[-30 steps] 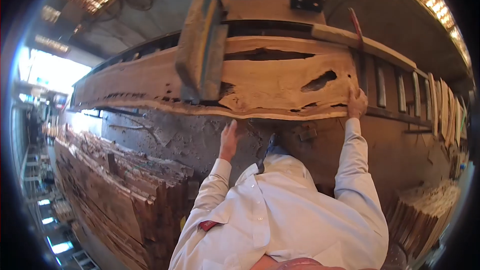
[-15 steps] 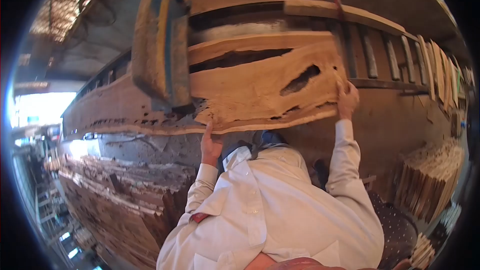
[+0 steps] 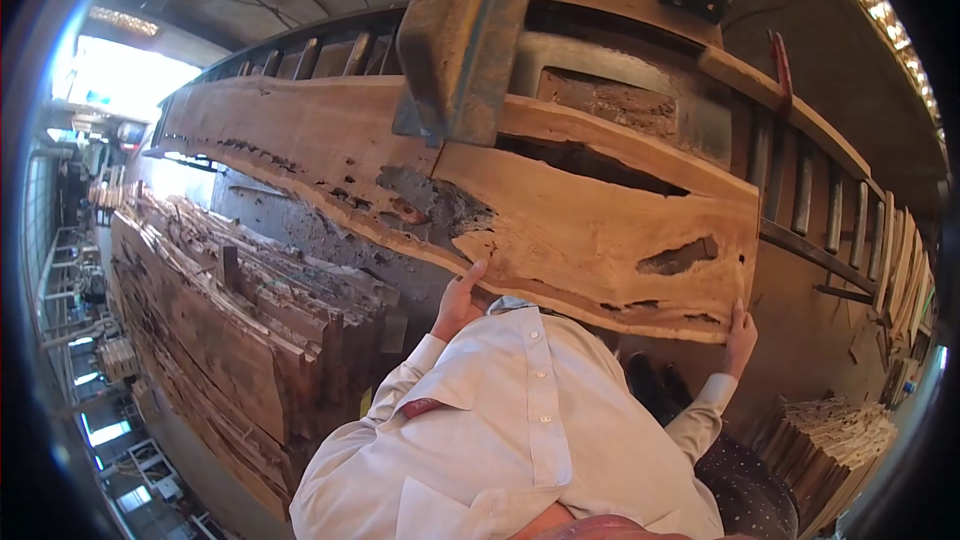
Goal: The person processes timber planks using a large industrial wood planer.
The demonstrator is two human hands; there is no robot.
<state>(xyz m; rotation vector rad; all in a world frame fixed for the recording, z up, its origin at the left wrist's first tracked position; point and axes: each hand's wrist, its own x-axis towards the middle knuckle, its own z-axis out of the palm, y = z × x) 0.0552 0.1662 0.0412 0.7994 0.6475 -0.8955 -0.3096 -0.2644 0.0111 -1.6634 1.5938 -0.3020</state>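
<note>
A wide live-edge wooden slab piece, with long dark hollows and ragged holes, lies in front of me. My left hand grips its near edge, thumb on top and fingers underneath. At the piece's right end, my right hand holds the near corner, its fingers partly hidden. A longer slab with a row of dark holes continues to the left. Between the two, a dark seam shows beside the blue-and-yellow metal machine guard. Grey patches mark the wood around that seam.
Roller conveyors extend left and right, with metal rollers at the right. Beyond the piece is a metal table with a debris-filled recess. Stacked boards stand at my left, another wood stack at lower right. A red lever rises behind.
My view has swung, so the slabs now slant down to the right and the guard sits farther right. Both hands remain on the piece; more of the metal table shows behind it.
</note>
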